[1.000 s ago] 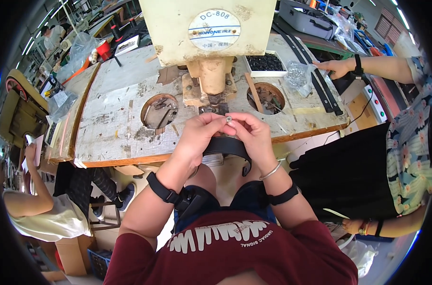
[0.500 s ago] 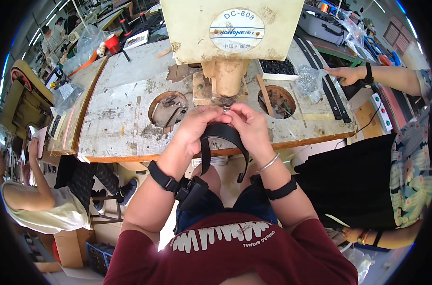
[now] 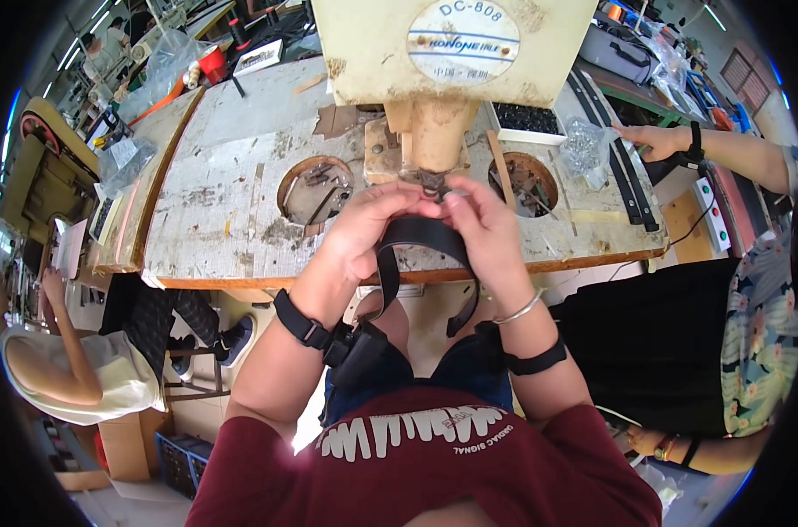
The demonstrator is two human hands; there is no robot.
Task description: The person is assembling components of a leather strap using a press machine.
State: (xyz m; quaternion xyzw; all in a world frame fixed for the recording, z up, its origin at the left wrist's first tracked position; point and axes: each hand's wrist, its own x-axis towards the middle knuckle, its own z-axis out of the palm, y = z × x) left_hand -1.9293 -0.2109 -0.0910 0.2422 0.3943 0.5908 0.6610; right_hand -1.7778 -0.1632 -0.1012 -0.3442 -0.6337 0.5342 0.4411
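Note:
A black strap (image 3: 427,232) is pinched between the fingertips of my left hand (image 3: 366,227) and my right hand (image 3: 490,233). Its middle bends in an arch below my fingers, and its ends hang down over the gap in front of my knees. Both hands are just under the dark metal tip (image 3: 431,182) of a cream-coloured machine (image 3: 355,66). What lies right between my fingertips is too small and partly hidden to make out.
Two round holes in the worn white worktable (image 3: 215,202) hold scraps. To the right are a box of small black parts (image 3: 526,121), a clear plastic bag (image 3: 585,151) and long black straps (image 3: 625,184). A co-worker's hand (image 3: 654,139) rests beside them; another person (image 3: 65,369) sits at left.
My right hand has shifted slightly right, and its fingers have rolled a little at the machine's tip. The strap's arch has moved right with it. The whole view has swung slightly.

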